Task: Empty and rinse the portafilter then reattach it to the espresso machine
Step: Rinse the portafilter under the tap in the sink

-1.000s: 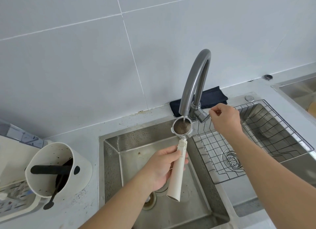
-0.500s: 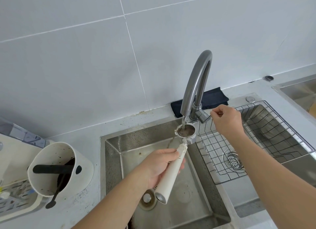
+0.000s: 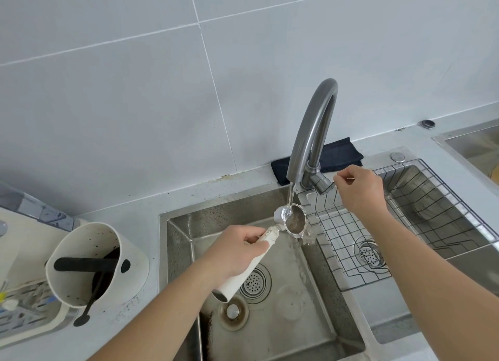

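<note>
The portafilter (image 3: 293, 219) has a cream handle and a steel basket. My left hand (image 3: 237, 252) grips the handle and holds the basket under the grey faucet (image 3: 310, 134), tilted to the right. A thin stream of water falls into the basket and murky water spills over its right rim into the sink (image 3: 310, 293). My right hand (image 3: 360, 190) pinches the thin faucet lever to the right of the faucet base. The espresso machine is not clearly in view.
A white knock box (image 3: 129, 255) with a black bar, coffee grounds and a black spoon stands left of the sink. A wire rack (image 3: 421, 220) sits in the right basin. A dark cloth (image 3: 337, 155) lies behind the faucet. Grounds speckle the counter.
Water has started flowing harder from the faucet. My left hand has tilted the portafilter's basket to the right, and dirty water now spills out. My right hand stays on the lever.
</note>
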Action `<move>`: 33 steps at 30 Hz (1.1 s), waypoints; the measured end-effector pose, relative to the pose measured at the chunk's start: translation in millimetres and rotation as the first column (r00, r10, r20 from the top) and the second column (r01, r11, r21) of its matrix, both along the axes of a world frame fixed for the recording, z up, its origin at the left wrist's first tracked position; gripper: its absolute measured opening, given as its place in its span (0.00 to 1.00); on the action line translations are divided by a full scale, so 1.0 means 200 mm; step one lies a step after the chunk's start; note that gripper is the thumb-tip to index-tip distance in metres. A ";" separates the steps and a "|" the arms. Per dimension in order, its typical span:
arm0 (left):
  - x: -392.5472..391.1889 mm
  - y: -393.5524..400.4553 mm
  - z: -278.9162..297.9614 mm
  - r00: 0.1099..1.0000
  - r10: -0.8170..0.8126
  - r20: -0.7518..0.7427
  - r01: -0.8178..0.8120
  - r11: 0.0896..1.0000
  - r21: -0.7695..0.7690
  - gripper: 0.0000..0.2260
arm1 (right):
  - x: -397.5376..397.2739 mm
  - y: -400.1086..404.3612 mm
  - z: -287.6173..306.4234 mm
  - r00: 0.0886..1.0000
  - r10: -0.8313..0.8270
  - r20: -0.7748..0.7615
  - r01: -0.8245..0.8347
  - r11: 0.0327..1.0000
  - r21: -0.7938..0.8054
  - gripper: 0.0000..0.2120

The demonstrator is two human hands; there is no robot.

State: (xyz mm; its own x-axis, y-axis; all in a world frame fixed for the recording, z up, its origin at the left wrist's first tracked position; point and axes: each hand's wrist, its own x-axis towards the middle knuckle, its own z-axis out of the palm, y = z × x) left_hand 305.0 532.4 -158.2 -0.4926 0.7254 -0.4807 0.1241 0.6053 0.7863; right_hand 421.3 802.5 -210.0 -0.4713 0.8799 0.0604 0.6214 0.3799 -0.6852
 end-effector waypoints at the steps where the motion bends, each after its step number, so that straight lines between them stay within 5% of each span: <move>1: 0.00 0.00 0.00 1.000 -0.009 -0.022 0.009 1.000 0.021 0.18 | 0.00 0.00 0.00 1.000 0.000 -0.002 0.000 1.000 -0.001 0.07; 10: 0.03 -0.02 -0.07 0.998 0.067 -0.006 -0.065 0.980 0.188 0.20 | 0.00 0.00 0.00 1.000 -0.002 -0.009 0.001 1.000 -0.008 0.06; 18: 0.11 0.07 -0.12 0.971 0.125 0.206 -0.180 0.945 0.274 0.13 | 0.00 -0.01 0.01 1.000 0.000 -0.018 0.000 1.000 -0.016 0.05; 33: 0.12 0.25 -0.11 0.689 0.277 0.670 -0.542 0.811 0.222 0.09 | 0.01 -0.02 0.02 0.999 -0.012 -0.044 0.011 0.999 -0.034 0.05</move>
